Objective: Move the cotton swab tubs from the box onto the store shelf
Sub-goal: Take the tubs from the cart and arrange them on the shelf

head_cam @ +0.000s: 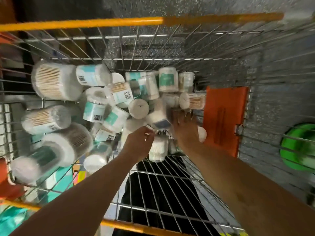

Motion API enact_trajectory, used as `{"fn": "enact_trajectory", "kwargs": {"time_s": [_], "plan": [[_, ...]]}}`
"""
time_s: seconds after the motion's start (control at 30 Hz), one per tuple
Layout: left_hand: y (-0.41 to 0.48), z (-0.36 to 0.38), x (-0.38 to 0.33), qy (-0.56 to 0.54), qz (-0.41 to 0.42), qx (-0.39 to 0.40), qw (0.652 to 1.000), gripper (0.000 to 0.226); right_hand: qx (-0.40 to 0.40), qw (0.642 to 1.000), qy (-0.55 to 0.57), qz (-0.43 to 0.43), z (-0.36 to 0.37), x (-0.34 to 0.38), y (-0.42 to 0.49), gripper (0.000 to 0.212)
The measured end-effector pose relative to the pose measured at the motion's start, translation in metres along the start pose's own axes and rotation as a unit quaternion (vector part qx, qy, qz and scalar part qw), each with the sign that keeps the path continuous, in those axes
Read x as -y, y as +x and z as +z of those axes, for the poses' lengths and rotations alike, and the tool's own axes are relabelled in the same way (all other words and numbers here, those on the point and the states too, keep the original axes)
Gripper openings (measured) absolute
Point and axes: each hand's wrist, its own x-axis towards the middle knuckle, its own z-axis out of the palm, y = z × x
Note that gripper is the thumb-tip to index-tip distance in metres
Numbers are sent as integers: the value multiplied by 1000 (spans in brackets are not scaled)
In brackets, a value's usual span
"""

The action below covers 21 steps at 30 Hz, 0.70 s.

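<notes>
Nearest, two bare forearms reach down over the orange-railed wire basket [153, 193], whose near floor is open grid. The left hand [139, 143] has its fingers curled, the tips closing at something small and pale; blur keeps me from telling whether it truly pinches it. The right hand [186, 132] is spread, fingers stretched forward, holding nothing. Between the hands stands a small clear tub of cotton swabs [157, 150], upright on the wires. Just beyond it, a smeared white tub with a dark label [160, 119] looks to be tumbling. Farther on lies the loose heap of white, teal-labelled swab tubs [117, 94], most on their sides, with larger clear tubs [54, 82] at the left. No shelf shows.

The likely trouble is rolling. Round tubs on wire shift at a nudge, so the spread right hand may scatter the heap rather than gather it. A hurried fingertip hold on smooth plastic could slip. A dropped tub might pop its lid and spill swabs through the grid.
</notes>
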Motion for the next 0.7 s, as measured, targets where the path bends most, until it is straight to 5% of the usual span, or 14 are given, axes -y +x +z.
{"fn": "enact_trajectory", "kwargs": {"time_s": [0.13,0.27,0.47,0.7], "plan": [[-4,0,9,-13,14,-12,1000,15,10,1000,3,14,-14,2,-17,85],[-23,-9,14,-6,29,-27,999,8,46,978,176,100,-30,-6,-43,138],[-77,-35,1,53,47,-25,997,24,88,923,338,159,13,-20,-42,137],[-125,-74,5,20,37,-50,998,57,43,809,559,180,-127,24,-136,115]]}}
